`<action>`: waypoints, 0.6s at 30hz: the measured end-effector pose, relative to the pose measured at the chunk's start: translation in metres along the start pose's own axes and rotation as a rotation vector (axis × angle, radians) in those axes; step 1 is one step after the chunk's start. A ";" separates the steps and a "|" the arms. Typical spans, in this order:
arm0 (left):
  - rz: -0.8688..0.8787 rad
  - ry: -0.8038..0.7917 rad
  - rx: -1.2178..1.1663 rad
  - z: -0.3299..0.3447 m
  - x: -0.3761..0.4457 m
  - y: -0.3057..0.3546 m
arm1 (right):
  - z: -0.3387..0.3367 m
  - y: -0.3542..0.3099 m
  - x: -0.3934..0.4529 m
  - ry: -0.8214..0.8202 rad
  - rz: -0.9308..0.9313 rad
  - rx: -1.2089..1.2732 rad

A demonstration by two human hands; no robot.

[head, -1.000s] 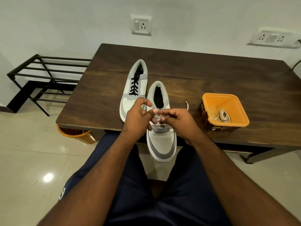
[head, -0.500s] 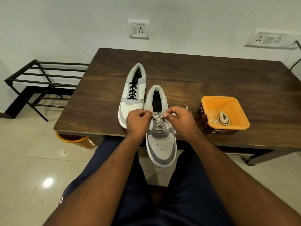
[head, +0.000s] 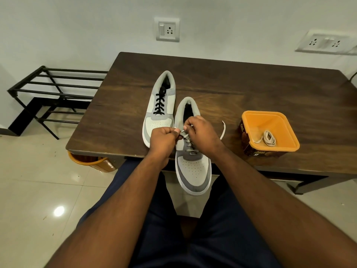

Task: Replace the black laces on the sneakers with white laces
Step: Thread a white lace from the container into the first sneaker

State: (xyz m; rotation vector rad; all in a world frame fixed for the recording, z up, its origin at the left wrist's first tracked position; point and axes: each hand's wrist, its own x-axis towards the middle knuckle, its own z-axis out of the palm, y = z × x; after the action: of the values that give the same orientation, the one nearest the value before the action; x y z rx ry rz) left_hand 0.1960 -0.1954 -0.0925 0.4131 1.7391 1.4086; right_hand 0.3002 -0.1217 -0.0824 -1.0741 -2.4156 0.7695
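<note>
Two grey and white sneakers lie on a dark wooden table (head: pixel 251 89). The far left sneaker (head: pixel 160 120) still carries black laces (head: pixel 160 102). The near sneaker (head: pixel 193 171) hangs over the table's front edge and has a white lace (head: pixel 188 144) threaded through its lower eyelets. My left hand (head: pixel 164 141) pinches one end of this lace beside the eyelets. My right hand (head: pixel 201 135) pinches the lace at the upper eyelets, covering the tongue. A loose end of white lace (head: pixel 223 128) curls out to the right of my right hand.
An orange tub (head: pixel 251 117) at the right holds a coiled white lace (head: pixel 268 139). A black metal rack (head: pixel 56 89) stands left of the table. An orange bin (head: pixel 90 163) sits under the table's left corner. My legs are below the front edge.
Both hands moved from over the mid eyelets to the upper eyelets, and the left hand now pulls a lace end out to the left. The sneakers stayed put.
</note>
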 end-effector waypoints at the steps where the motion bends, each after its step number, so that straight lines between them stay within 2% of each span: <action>1: 0.001 0.001 -0.008 0.000 0.000 0.000 | 0.001 0.000 -0.001 0.009 -0.001 -0.001; 8: 0.013 -0.018 -0.043 -0.002 0.000 -0.003 | 0.010 -0.002 -0.002 0.032 -0.003 -0.034; 14: 0.065 -0.055 -0.083 -0.004 -0.002 -0.014 | 0.010 0.000 0.000 0.074 0.044 0.035; 18: 0.080 0.021 -0.097 0.000 -0.004 -0.014 | 0.005 0.002 -0.001 0.051 0.041 0.054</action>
State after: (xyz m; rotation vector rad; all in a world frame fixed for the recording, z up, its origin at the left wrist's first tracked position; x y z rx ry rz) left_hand 0.2016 -0.2027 -0.1033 0.4200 1.6788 1.5527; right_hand 0.2997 -0.1231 -0.0880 -1.1124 -2.3241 0.8060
